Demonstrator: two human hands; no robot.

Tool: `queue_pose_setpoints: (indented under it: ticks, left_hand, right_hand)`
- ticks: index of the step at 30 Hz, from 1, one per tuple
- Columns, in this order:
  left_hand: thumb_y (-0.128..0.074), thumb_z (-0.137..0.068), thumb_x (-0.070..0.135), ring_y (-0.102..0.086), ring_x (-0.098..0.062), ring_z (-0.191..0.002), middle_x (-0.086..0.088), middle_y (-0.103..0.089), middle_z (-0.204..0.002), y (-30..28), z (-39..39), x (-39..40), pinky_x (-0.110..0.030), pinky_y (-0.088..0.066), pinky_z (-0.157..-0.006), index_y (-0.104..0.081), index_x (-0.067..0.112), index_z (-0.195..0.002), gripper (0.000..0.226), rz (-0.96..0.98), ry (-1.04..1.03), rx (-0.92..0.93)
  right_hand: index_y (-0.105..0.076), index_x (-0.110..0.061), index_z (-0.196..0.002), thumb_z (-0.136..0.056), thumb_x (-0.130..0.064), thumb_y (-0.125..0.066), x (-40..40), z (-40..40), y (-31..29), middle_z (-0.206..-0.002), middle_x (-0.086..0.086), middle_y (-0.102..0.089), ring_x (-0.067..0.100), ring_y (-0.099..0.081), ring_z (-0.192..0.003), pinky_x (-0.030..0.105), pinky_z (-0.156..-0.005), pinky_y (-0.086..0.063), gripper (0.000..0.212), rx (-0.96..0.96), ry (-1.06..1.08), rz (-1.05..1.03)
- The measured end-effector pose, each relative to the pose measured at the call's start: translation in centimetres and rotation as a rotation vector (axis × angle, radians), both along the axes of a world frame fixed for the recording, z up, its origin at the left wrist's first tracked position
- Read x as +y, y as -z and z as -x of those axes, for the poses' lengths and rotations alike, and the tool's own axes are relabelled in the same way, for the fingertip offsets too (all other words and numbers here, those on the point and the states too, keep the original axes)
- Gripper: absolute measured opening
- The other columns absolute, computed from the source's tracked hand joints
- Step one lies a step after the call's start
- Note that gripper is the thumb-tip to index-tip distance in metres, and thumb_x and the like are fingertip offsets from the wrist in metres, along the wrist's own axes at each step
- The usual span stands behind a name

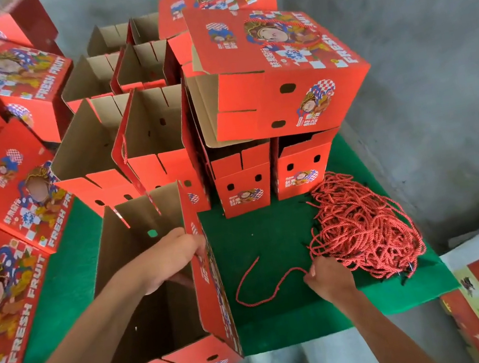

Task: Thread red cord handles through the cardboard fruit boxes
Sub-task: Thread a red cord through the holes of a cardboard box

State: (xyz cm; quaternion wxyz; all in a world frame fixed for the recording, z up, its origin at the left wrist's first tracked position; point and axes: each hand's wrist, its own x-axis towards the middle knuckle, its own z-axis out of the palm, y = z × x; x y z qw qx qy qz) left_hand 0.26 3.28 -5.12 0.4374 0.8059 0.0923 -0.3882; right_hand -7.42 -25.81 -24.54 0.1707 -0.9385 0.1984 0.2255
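Observation:
An open red cardboard fruit box (143,295) stands at the front of the green table, brown inside. My left hand (170,256) reaches into it and grips its right wall near the top edge. To the right lies a big tangled pile of red cords (362,224). My right hand (330,277) pinches one red cord (260,292) at the pile's left edge; that cord curls loosely over the green cloth between the box and the pile.
Several open boxes (142,140) stand in rows behind, with one closed box (274,58) stacked on top at the right. More closed boxes (13,200) are piled at the left. The green table edge (318,317) is near me; a grey wall lies right.

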Motion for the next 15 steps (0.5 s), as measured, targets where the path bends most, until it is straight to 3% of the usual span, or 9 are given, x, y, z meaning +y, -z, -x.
queue_pose_setpoints:
  ticks: [3, 4, 6, 9, 11, 15]
  left_hand:
    - [-0.052, -0.094, 0.012, -0.068, -0.03, -0.104, -0.012, -0.065, -0.117, 0.3, 0.1, 0.0, -0.033, -0.062, -0.065, -0.042, 0.023, -0.124, 0.033, 0.032, 0.008, 0.039]
    - [-0.055, -0.093, 0.011, -0.068, -0.031, -0.105, -0.013, -0.066, -0.118, 0.3, 0.1, 0.2, -0.033, -0.062, -0.065, -0.042, 0.022, -0.127, 0.038, 0.048, -0.008, 0.052]
    - [-0.061, -0.09, 0.014, -0.069, -0.032, -0.105, -0.014, -0.069, -0.117, 0.0, 0.2, 0.4, -0.036, -0.062, -0.068, -0.046, 0.02, -0.129, 0.042, 0.093, -0.059, 0.059]
    - [-0.059, -0.091, 0.028, -0.071, -0.034, -0.106, -0.015, -0.073, -0.115, -0.2, -0.3, 0.8, -0.039, -0.06, -0.076, -0.055, 0.018, -0.127, 0.038, 0.174, -0.174, 0.017]
    - [-0.056, -0.089, 0.029, -0.068, -0.039, -0.11, -0.019, -0.073, -0.116, -0.6, -0.8, 1.2, -0.042, -0.057, -0.082, -0.059, 0.012, -0.126, 0.041, 0.217, -0.293, 0.014]
    - [-0.049, -0.087, 0.025, -0.069, -0.04, -0.104, -0.023, -0.074, -0.11, -1.3, -0.9, 1.6, -0.044, -0.055, -0.091, -0.06, 0.003, -0.128, 0.048, 0.198, -0.399, 0.017]
  right_hand:
    - [-0.063, -0.003, -0.113, -0.103, -0.011, -0.058, 1.5, -0.6, -0.8, -0.092, 0.013, -0.074, 0.023, -0.07, -0.076, 0.039, -0.071, -0.059, 0.014, -0.147, 0.23, -0.512]
    - [-0.06, -0.003, -0.115, -0.104, -0.004, -0.054, 2.5, -1.0, -1.5, -0.086, 0.014, -0.071, 0.021, -0.066, -0.066, 0.034, -0.06, -0.055, 0.013, -0.199, 0.331, -0.72]
    - [-0.064, -0.003, -0.114, -0.105, 0.004, -0.049, 4.8, -2.0, -2.6, -0.081, 0.016, -0.065, 0.016, -0.063, -0.057, 0.026, -0.052, -0.048, 0.019, -0.306, 0.497, -1.038]
    - [-0.074, -0.001, -0.104, -0.102, 0.007, -0.051, 8.1, -3.6, -4.4, -0.087, 0.017, -0.072, 0.019, -0.072, -0.071, 0.026, -0.066, -0.058, 0.025, -0.358, 0.582, -1.351]
    - [-0.074, 0.0, -0.112, -0.097, 0.005, -0.061, 10.0, -4.3, -5.4, -0.096, 0.019, -0.077, 0.026, -0.076, -0.086, 0.029, -0.078, -0.061, 0.02, -0.341, 0.552, -1.505]
    - [-0.075, -0.008, -0.112, -0.099, -0.013, -0.069, 12.9, -5.2, -6.2, -0.094, 0.012, -0.079, 0.026, -0.077, -0.086, 0.031, -0.08, -0.062, 0.016, -0.463, 0.35, -1.466]
